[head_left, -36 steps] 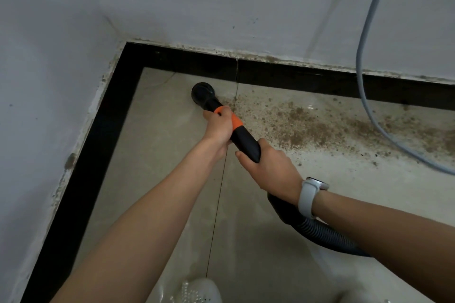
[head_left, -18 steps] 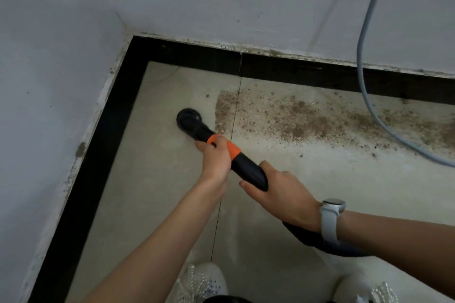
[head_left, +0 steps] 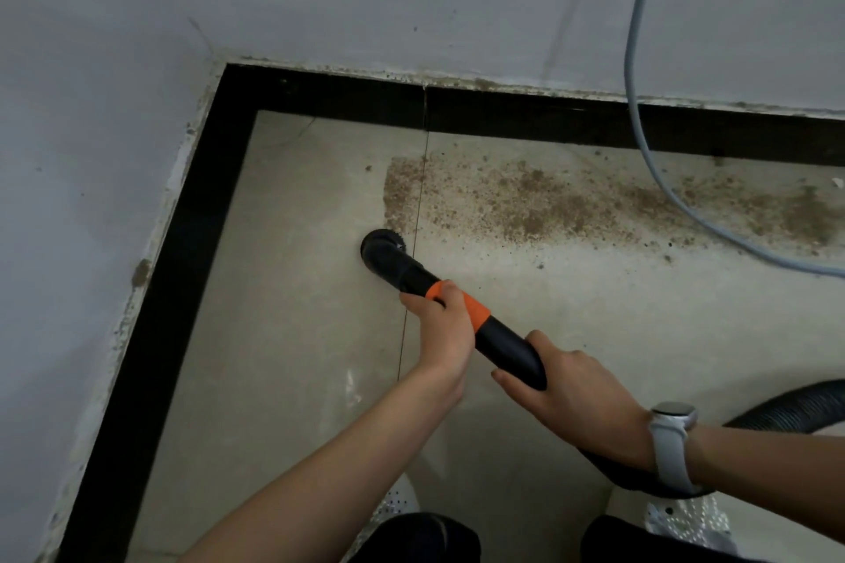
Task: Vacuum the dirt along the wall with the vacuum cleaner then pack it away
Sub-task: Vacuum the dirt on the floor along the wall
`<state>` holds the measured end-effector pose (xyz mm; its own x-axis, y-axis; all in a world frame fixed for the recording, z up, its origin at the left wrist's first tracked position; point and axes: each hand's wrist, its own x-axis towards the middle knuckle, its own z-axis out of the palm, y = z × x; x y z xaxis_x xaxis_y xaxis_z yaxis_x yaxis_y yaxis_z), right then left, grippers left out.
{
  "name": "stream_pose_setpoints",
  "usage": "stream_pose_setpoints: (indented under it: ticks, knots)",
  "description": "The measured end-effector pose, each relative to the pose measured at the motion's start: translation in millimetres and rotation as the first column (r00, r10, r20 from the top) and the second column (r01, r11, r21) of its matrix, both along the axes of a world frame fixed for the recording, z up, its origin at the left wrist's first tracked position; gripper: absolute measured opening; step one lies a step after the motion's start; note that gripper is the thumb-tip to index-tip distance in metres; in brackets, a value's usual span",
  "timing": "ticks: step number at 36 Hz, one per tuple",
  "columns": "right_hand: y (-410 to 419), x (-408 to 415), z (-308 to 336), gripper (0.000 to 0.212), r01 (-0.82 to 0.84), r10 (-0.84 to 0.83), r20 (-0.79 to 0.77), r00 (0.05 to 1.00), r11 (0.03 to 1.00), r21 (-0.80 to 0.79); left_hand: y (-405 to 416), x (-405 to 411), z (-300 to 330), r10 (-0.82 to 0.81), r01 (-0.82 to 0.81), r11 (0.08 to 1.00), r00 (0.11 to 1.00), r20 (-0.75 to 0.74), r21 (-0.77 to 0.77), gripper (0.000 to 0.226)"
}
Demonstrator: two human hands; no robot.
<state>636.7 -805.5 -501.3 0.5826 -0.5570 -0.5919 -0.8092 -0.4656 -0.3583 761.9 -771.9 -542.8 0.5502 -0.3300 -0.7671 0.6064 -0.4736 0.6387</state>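
Corner of the room, upper left of the frame. We log the left hand [head_left: 441, 325] wrapped round the vacuum wand [head_left: 498, 341] at its orange collar [head_left: 475, 311], fingers curled over the top. The right hand [head_left: 576, 384] grips the same wand lower down toward the lower right, thumb along the tube; a pale watch [head_left: 672, 421] sits on that wrist. The ribbed hose [head_left: 795, 409] runs off the right edge.

The round brush nozzle [head_left: 382, 245] is down on the floor tile [head_left: 283, 334] at centre frame, just beside the left end of the dirt [head_left: 526, 201].

Progress, as we judge it: early. The tile left of the nozzle, toward the corner, looks clean, and the dirt's left edge ends in a fairly straight line (consistent with a swept strip). A long brown band remains, stretching right along the black skirting [head_left: 526, 119] to the frame's right edge, with scattered specks below it. A grey cable [head_left: 640, 114] hangs down the wall [head_left: 411, 5] and lies across the dirt at right; we expect it will need working around. Crumbs also sit on top of the skirting. Packing away not yet begun.
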Motion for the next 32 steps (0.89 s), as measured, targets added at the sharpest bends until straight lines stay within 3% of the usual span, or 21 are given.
stream_pose_setpoints:
  ticks: [15,26,32]
  knots:
    - [-22,45,-9,0.036,0.168,-0.169,0.132,0.977,0.986,0.015,-44,50,-4,-0.054,0.057,0.997,0.997,0.059,-0.048,0.059]
    - [-41,84,-18,0.036,0.278,-0.273,0.187,0.944,0.961,0.000,-82,91,3,-0.146,0.144,0.983,0.989,-0.013,-0.111,0.057]
    - [-59,97,-17,0.038,0.251,-0.252,0.247,0.936,0.967,0.037,-92,105,10,-0.112,0.113,0.983,0.994,0.011,-0.146,0.046]
